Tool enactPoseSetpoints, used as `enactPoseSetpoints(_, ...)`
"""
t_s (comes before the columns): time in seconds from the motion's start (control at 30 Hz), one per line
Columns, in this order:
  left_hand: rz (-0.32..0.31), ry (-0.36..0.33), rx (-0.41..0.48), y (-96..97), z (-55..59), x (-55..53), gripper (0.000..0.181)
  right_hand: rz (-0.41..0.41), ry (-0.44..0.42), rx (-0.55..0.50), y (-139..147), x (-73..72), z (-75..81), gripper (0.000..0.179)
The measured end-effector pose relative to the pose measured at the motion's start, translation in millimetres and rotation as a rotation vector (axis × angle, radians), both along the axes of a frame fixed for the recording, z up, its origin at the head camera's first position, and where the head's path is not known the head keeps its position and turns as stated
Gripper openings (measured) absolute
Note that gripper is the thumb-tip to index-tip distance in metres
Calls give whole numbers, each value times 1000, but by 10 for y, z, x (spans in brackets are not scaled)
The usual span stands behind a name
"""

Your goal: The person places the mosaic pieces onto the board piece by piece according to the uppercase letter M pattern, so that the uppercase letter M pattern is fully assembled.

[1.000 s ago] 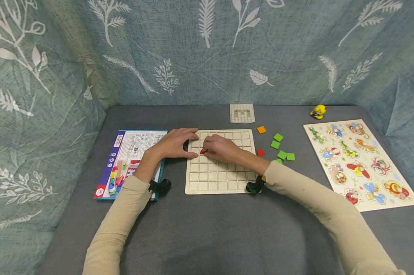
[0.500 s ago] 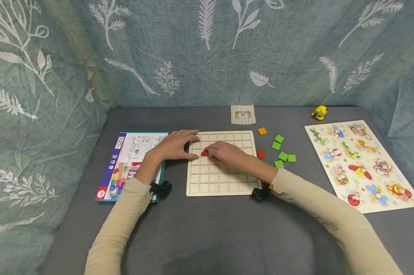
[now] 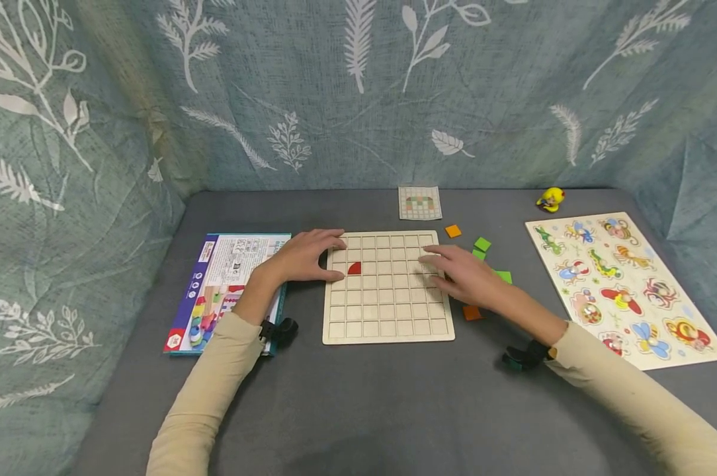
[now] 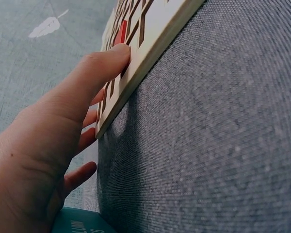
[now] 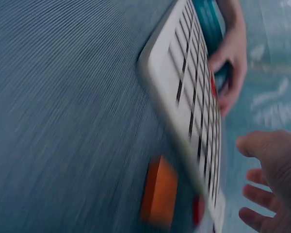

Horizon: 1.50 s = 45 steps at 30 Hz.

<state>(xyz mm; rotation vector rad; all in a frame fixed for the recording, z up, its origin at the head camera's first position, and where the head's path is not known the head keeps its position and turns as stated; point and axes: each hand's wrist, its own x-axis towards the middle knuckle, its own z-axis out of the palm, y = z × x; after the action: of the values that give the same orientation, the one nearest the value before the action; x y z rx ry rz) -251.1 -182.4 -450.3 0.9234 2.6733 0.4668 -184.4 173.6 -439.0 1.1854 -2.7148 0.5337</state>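
A wooden grid board (image 3: 388, 334) lies flat in the middle of the table. One red quarter-round piece (image 3: 354, 268) sits in a cell in its upper left part. At the board's left edge rests my left hand (image 3: 301, 256), its thumb on the rim in the left wrist view, fingers spread apart. My right hand (image 3: 468, 274) hovers at the board's right edge, fingers loosely extended and holding nothing. Beneath and beside it are green square tiles (image 3: 482, 244), some partly hidden, and an orange piece (image 3: 473, 313). The right wrist view is blurred and shows another red piece (image 5: 198, 209) beside the board.
An orange tile (image 3: 453, 231) and a small pattern card (image 3: 420, 203) lie behind the board. A boxed set (image 3: 215, 291) is under the left forearm. To the right lie an insect puzzle board (image 3: 626, 291) and a yellow-topped figurine (image 3: 551, 199).
My right hand has let go of the red quarter-round piece, left in its cell, and moved right to the board's right edge. The left hand has stayed in place.
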Motion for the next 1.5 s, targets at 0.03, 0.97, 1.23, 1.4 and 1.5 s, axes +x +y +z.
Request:
enactPoseSetpoints(0.03,3,-1,2,3,0,0,67,-38,-21,-4,90,4,-2,41)
enactPoseSetpoints(0.97,6,-12,-2,20,24,6,67,-254,-227,160,993,-264,23,59)
enactPoseSetpoints(1.23,6,-15,1,22,21,13,67,-260,-228,186,958,-310,40,62)
enactPoseSetpoints(1.4,5,-18,-1,20,23,-4,67,-191,-185,184,984,-373,35,55)
enactPoseSetpoints(1.5,6,-20,4,10,3,-1,67,-142,-188,179,1006,-423,35,50)
